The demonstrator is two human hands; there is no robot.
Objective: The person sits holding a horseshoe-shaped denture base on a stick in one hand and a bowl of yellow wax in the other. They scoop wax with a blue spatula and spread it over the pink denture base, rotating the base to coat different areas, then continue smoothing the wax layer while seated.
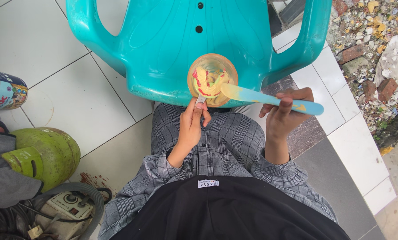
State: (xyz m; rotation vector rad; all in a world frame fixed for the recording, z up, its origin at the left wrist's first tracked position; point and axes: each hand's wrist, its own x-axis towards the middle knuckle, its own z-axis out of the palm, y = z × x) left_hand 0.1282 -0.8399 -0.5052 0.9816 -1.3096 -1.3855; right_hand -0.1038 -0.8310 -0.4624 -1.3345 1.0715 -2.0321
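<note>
Seen from above, the left hand (pixel 191 129) is pinching the near rim of a small clear bowl (pixel 212 79), thumb and fingers pressed together on it, steadying it at the front edge of a turquoise plastic chair (pixel 172 49). The right hand (pixel 284 116) is closing its fingers around the handle of a pale blue spatula (pixel 270 98), whose yellowed blade is lying in the yellow and red paste (pixel 207 80) inside the bowl. To mix well, the bowl should probably be kept level and firmly held while the blade sweeps along the wall, folding the red streaks in. A green gas cylinder (pixel 45 153) is standing well apart, on the tiled floor (pixel 74 102).
</note>
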